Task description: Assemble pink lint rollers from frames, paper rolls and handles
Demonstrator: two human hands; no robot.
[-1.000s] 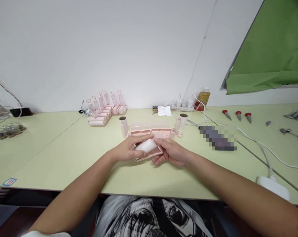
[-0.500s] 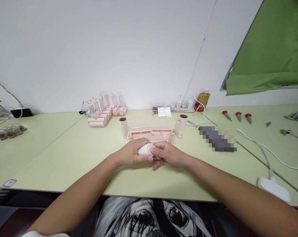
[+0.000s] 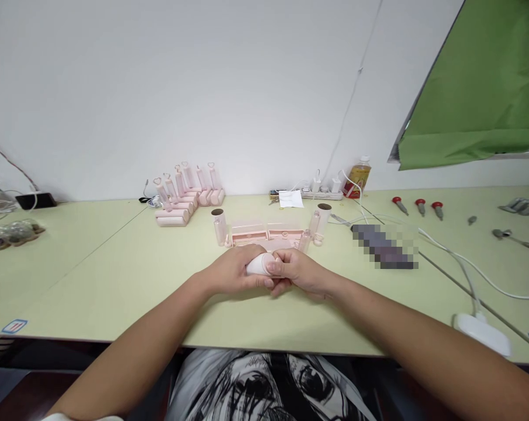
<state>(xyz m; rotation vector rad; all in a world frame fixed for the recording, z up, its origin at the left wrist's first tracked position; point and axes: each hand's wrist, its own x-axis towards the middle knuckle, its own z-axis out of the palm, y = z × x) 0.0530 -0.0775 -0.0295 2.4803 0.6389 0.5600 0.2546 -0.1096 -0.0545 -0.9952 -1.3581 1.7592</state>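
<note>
A pale pink-white roll (image 3: 258,265) is held between both hands above the near part of the table. My left hand (image 3: 233,272) wraps round its left side, with the thumb along the near face. At the roll's right end, my right hand (image 3: 297,270) presses with its thumb, fingers curled beneath. Just beyond the hands lie open pink cases (image 3: 249,236) with clear lids. Cardboard-cored rolls stand on either side, one at the left (image 3: 219,228) and one at the right (image 3: 324,221), with small clear pink tubes beside them.
Several pink rollers (image 3: 172,218) are grouped at the back left. A power strip (image 3: 323,195), a white paper (image 3: 291,199) and a bottle (image 3: 358,176) are by the wall. Rightward are a pixelated object (image 3: 384,247), red-ended tools (image 3: 420,206), cables and a white device (image 3: 482,333).
Both hands still hold the roll in nearly the same place. My right fingers have shifted slightly under it, and the view has moved a little.
</note>
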